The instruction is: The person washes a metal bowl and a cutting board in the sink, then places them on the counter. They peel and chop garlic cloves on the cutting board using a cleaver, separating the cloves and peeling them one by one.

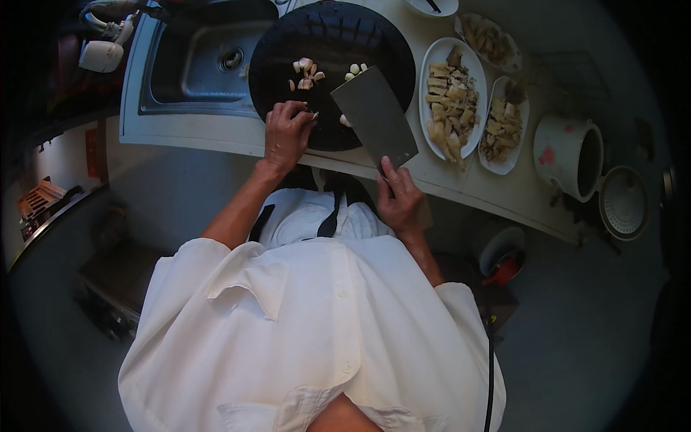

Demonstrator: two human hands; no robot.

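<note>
My right hand (399,197) grips a wide-bladed cleaver (375,116), its blade slanting over the right side of a round, dark chopping board (334,40). Over the board's front left edge, my left hand (286,132) has its fingers drawn together around a small pale piece (314,115), too small to identify surely. Unpeeled garlic cloves (306,82) lie in a loose group beyond that hand. Several peeled garlic cloves (354,70) are at the cleaver's far corner. Another pale clove (344,120) sits beside the blade's left edge, partly hidden.
Left of the board is a steel sink (202,65). On the right stand an oval plate of chopped chicken (453,102), a smaller dish of similar pieces (502,132) and another plate (488,40) behind. A pale pot-like container (567,156) with its lid open (623,202) is farther right.
</note>
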